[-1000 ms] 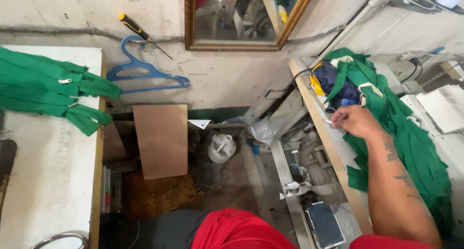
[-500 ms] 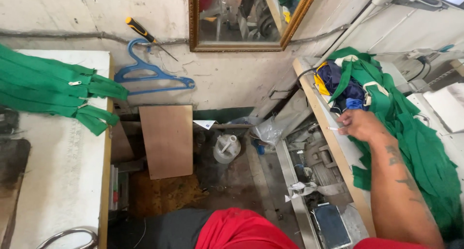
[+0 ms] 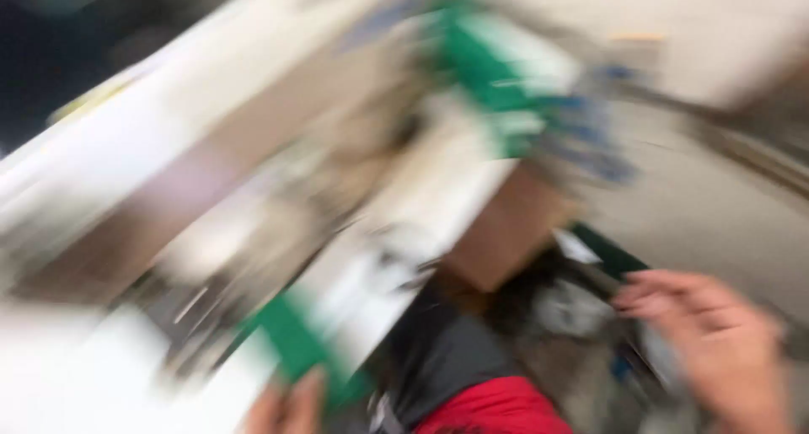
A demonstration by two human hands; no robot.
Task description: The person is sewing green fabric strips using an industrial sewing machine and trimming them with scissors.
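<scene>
The view is heavily blurred by a fast head turn. My right hand (image 3: pixel 716 341) hangs at the lower right with its fingers apart and nothing visible in it. Only part of my left hand (image 3: pixel 282 410) shows at the bottom edge, touching the end of a green cloth strip (image 3: pixel 295 345) that lies on the white table (image 3: pixel 404 257). The blur hides whether the fingers grip the strip. A pile of green cloth (image 3: pixel 476 72) sits farther up the table.
A brown board (image 3: pixel 506 227) leans below the table's edge, with a blue smear, likely the hanger (image 3: pixel 581 143), above it. A pale wall (image 3: pixel 716 198) fills the right. My red clothing (image 3: pixel 497 409) is at the bottom centre. Dark clutter lies around it.
The camera has swung sharply left and tilted, so the white table now crosses the frame. My right hand has left the green cloth on the right-hand bench. My left hand has come into view.
</scene>
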